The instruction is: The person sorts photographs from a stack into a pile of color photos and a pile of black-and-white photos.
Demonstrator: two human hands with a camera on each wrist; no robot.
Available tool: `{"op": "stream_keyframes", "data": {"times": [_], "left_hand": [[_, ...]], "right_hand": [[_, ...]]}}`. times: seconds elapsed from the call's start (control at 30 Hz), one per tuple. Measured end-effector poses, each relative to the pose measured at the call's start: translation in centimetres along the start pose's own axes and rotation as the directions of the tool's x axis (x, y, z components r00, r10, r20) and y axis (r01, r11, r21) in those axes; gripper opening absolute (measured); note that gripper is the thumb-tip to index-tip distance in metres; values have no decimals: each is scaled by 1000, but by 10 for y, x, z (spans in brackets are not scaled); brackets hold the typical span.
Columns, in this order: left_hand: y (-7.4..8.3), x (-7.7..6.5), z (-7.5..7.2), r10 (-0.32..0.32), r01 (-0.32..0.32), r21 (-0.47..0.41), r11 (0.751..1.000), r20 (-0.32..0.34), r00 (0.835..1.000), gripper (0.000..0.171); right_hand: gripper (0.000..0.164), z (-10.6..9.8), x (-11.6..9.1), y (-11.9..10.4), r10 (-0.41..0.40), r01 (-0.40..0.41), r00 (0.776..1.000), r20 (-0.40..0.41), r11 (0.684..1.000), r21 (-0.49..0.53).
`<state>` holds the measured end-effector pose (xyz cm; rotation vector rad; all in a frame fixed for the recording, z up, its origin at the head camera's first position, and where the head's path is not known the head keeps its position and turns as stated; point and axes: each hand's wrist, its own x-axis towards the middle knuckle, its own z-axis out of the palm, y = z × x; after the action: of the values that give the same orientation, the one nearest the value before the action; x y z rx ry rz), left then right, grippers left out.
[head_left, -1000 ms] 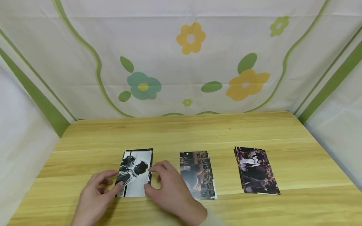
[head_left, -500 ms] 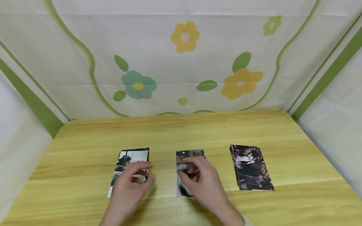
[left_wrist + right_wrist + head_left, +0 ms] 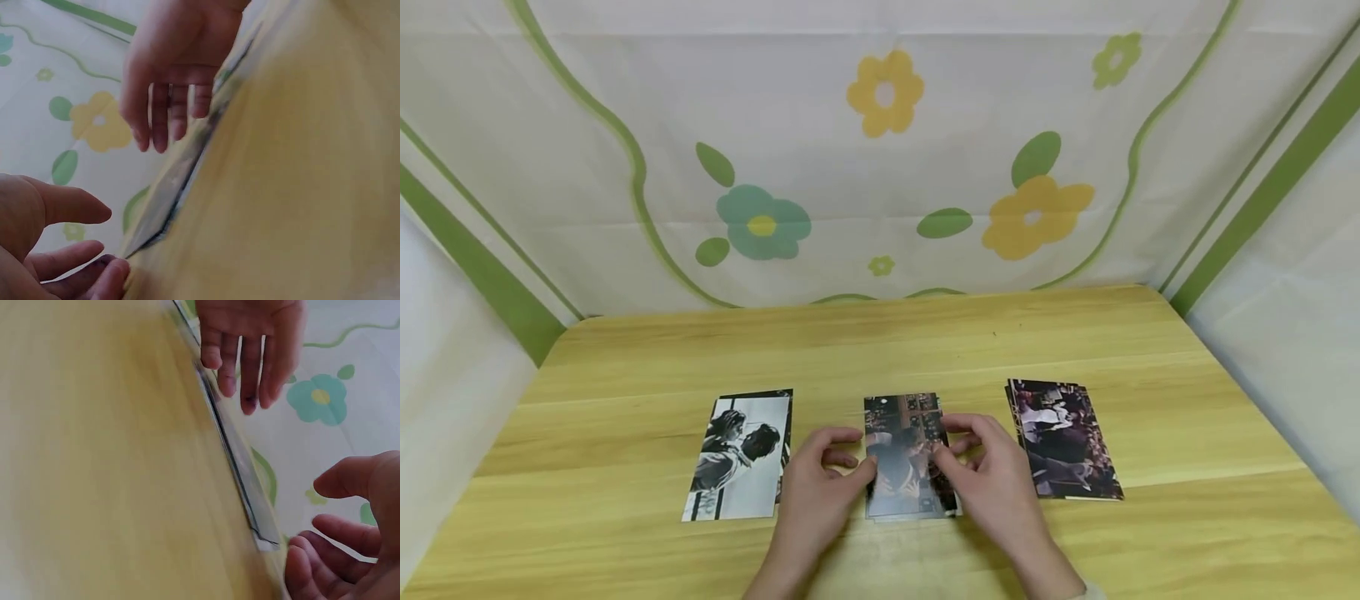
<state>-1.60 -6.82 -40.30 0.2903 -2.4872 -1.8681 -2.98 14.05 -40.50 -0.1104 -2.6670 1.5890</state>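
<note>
Three small stacks of photo cards lie in a row. My hands flank the middle stack, whose glossy top card shows a dark scene. On its left edge sits my left hand, thumb and forefinger spread apart. Opposite, my right hand has its thumb by the top card's right side. Both hands have relaxed fingers with no card gripped between them. In the left wrist view, the left fingertips are at the stack's corner. The stack's cards are slightly uneven.
The left stack has a black-and-white photo on top. A dark purple photo tops the right stack. Behind the wooden table hangs a white cloth with printed flowers.
Both hands have left the left stack and moved right to the middle one. The right hand passed over the middle stack to its right side; the left hand came to its left edge.
</note>
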Motion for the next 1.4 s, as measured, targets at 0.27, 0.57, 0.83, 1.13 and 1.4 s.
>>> {"op": "stream_keyframes", "data": {"times": [0.27, 0.57, 0.83, 1.13, 1.4], "left_hand": [[-11, -5, 13, 74, -70, 87, 994, -35, 997, 46], [-12, -6, 21, 123, -116, 147, 982, -37, 992, 47], [-13, -6, 18, 111, -106, 134, 985, -28, 993, 57], [-13, -5, 19, 81, -81, 127, 989, 3, 997, 68], [-15, -5, 17, 106, -108, 148, 983, 20, 994, 70]], "right_hand": [[41, 0, 2, 11, 23, -23, 998, -63, 1000, -2], [46, 0, 1, 16, 13, -19, 998, -58, 996, -92], [48, 3, 1, 16, -20, 12, 997, -68, 994, -106], [47, 5, 2, 16, -14, 9, 998, -65, 996, -90], [46, 9, 2, 16, -10, 5, 998, -61, 997, -72]]}}
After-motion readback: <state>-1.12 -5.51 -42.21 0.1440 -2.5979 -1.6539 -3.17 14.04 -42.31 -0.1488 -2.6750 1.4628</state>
